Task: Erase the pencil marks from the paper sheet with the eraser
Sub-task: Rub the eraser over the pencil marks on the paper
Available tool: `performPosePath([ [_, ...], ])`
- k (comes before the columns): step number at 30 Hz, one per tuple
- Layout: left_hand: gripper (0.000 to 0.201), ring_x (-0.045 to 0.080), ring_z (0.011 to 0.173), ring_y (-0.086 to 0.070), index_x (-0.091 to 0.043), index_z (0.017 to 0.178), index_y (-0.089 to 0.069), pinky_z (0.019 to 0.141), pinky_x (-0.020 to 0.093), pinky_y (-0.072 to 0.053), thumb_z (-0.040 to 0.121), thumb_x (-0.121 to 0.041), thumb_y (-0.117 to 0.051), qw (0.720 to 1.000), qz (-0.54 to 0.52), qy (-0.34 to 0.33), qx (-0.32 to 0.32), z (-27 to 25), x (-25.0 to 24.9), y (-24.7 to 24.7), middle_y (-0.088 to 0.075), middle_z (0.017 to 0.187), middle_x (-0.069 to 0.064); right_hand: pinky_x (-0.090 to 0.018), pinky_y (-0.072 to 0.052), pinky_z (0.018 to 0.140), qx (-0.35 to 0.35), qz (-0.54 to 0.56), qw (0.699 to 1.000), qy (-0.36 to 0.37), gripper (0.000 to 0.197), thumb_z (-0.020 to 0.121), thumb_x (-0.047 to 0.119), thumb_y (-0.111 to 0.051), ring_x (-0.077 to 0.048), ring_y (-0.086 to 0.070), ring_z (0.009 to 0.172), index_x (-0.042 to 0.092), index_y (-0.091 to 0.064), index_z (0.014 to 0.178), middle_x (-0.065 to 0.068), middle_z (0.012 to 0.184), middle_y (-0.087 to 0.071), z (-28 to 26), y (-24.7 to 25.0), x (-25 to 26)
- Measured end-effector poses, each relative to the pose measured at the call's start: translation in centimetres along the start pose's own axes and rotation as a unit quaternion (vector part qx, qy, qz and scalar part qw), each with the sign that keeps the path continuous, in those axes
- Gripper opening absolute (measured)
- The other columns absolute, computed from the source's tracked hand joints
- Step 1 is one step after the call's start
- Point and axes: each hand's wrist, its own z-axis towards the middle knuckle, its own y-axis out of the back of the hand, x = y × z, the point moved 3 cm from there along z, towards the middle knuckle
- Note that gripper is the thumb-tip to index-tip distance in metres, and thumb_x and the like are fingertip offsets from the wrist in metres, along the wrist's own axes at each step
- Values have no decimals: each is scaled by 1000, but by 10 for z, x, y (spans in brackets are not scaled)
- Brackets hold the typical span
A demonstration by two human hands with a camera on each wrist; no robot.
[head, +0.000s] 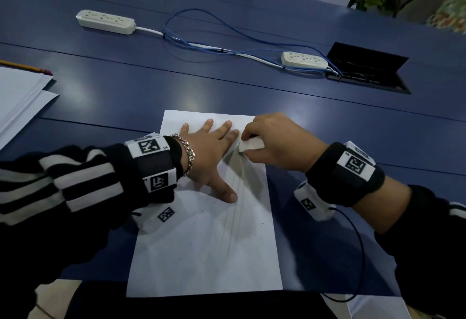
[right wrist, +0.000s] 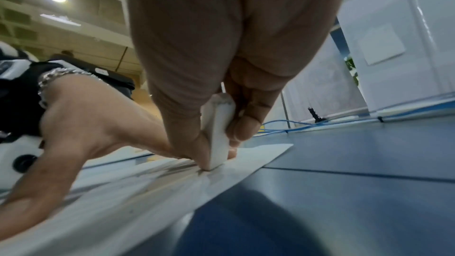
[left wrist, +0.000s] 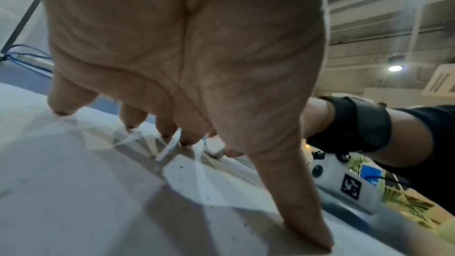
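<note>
A white paper sheet (head: 201,250) lies on the blue table (head: 252,86), with faint long pencil lines (head: 233,217) running down its right half and dark crumbs scattered on it. My left hand (head: 211,152) lies flat on the sheet's upper part, fingers spread and straight, thumb stretched toward me. My right hand (head: 274,142) pinches a white eraser (head: 249,146) between thumb and fingers and presses its end on the paper near the top right, beside the left fingertips. In the right wrist view the eraser (right wrist: 218,135) stands on the sheet (right wrist: 258,161). The eraser (left wrist: 214,147) also shows past my left hand (left wrist: 184,65).
A stack of white paper (head: 17,99) with a yellow pencil (head: 25,67) lies at the left edge. Two white power strips (head: 106,21) (head: 303,60) with blue cables (head: 201,41) run across the far table, beside an open black cable hatch (head: 370,69). A black wire (head: 360,255) loops at the right.
</note>
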Motion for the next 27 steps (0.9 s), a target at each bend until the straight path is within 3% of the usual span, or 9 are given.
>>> performPosePath([
  [4, 161, 33, 157, 22, -29, 159, 26, 119, 75, -7, 48, -97, -68, 1000, 1, 11, 6, 2, -1, 0, 32, 167, -10, -28, -48, 81, 66, -10, 995, 76, 27, 80, 43, -67, -12, -58, 84, 26, -74, 101, 8, 92, -67, -9, 2, 15],
  [9, 165, 34, 156, 24, -28, 158, 30, 119, 76, -6, 45, -99, -67, 1000, 12, 11, 7, 1, -2, -2, 34, 166, -9, -39, -51, 80, 18, -31, 999, -5, 30, 79, 37, -69, -26, -61, 91, 21, -72, 104, -1, 96, -65, 10, 11, -3],
  [14, 166, 34, 156, 23, -27, 158, 29, 118, 76, -7, 45, -98, -68, 1000, 16, 13, 7, 0, -3, -1, 33, 167, -8, -32, -50, 79, 68, -35, 992, 98, 23, 79, 37, -68, -16, -60, 84, 23, -73, 97, 5, 93, -66, -11, 3, 23],
  [19, 165, 34, 156, 23, -28, 157, 31, 118, 76, -8, 45, -100, -66, 1000, 21, 15, 15, 0, -2, -1, 34, 167, -9, -34, -50, 80, 11, -9, 1000, -17, 30, 78, 41, -72, -18, -60, 85, 24, -75, 103, 4, 92, -69, 8, 12, -9],
  [24, 165, 30, 156, 23, -31, 159, 28, 120, 73, 0, 43, -99, -68, 1000, 20, 2, 8, -2, 3, 3, 33, 167, -11, -22, -43, 80, 0, 36, 997, -64, 31, 83, 47, -72, -12, -65, 91, 27, -76, 107, 9, 101, -75, 3, 9, -27],
  [27, 165, 29, 157, 21, -25, 160, 25, 124, 65, 5, 46, -97, -70, 999, 34, -17, -5, -4, -1, 6, 28, 169, -9, -18, -39, 79, 6, 51, 997, -66, 30, 84, 45, -73, -3, -58, 85, 26, -78, 107, 11, 102, -75, 1, 11, -28],
])
